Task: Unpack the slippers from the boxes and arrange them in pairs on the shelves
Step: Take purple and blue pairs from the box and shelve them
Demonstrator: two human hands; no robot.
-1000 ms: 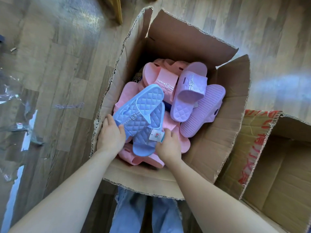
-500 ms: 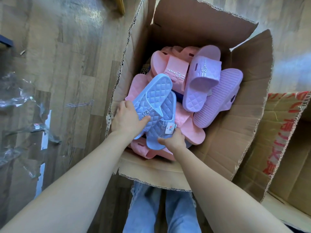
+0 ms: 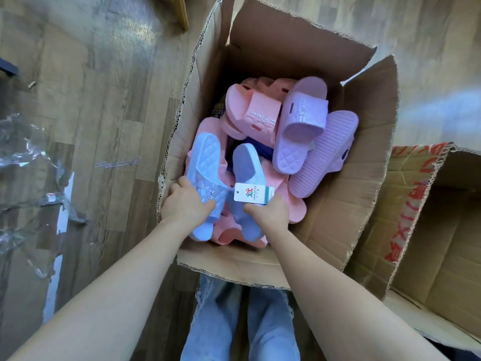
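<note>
An open cardboard box (image 3: 346, 212) on the floor holds several slippers. My left hand (image 3: 186, 204) grips a light blue quilted slipper (image 3: 205, 162) by its strap. My right hand (image 3: 269, 213) grips the second blue slipper (image 3: 247, 165), which carries a white paper tag (image 3: 253, 195). The two blue slippers are held side by side, apart, above pink slippers (image 3: 253, 110). A purple slipper (image 3: 299, 126) lies upright at the right of the box, and another purple slipper (image 3: 322, 155) lies sole up beside it.
A second open cardboard box (image 3: 442, 230) with red print stands at the right. Crumpled clear plastic wrap (image 3: 28, 162) lies on the wood floor at the left. My legs in blue jeans (image 3: 242, 321) are below the box. A wooden furniture leg (image 3: 179, 11) stands at top centre.
The two blue slippers were stacked together; my hands have pulled them apart, one in each hand. The tag now stands up between them.
</note>
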